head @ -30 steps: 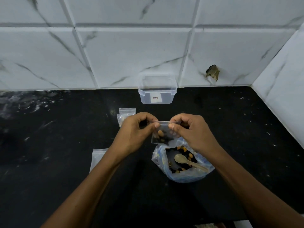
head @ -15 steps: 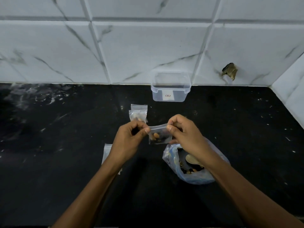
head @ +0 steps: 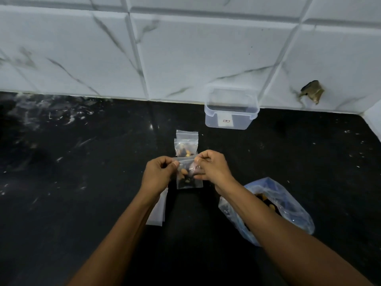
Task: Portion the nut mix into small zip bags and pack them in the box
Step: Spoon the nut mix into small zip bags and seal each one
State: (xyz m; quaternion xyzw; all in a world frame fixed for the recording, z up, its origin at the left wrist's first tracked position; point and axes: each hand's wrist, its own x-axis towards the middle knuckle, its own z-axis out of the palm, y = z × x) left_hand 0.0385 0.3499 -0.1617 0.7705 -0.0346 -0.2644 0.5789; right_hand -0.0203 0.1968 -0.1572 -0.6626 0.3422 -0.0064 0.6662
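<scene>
Zip bag (head: 189, 176) with nuts in it hangs above the black tabletop (head: 82, 182), held up by its top strip between both hands. Left hand (head: 157, 174) pinches the left end of the strip, fingers curled, thumb on top; right hand (head: 213, 169) pinches the right end and upper side, fingers curled round the plastic. Just beyond, two more small filled bags (head: 186, 143) lie overlapping on the tabletop. Under the left forearm, a flat stack of empty bags (head: 157, 211). To the right, the big clear bag of nut mix (head: 278, 205) sits open, partly behind the right forearm. Farther back, against the marbled wall tiles (head: 185, 54), the clear plastic box (head: 231, 112) stands with no lid on it
</scene>
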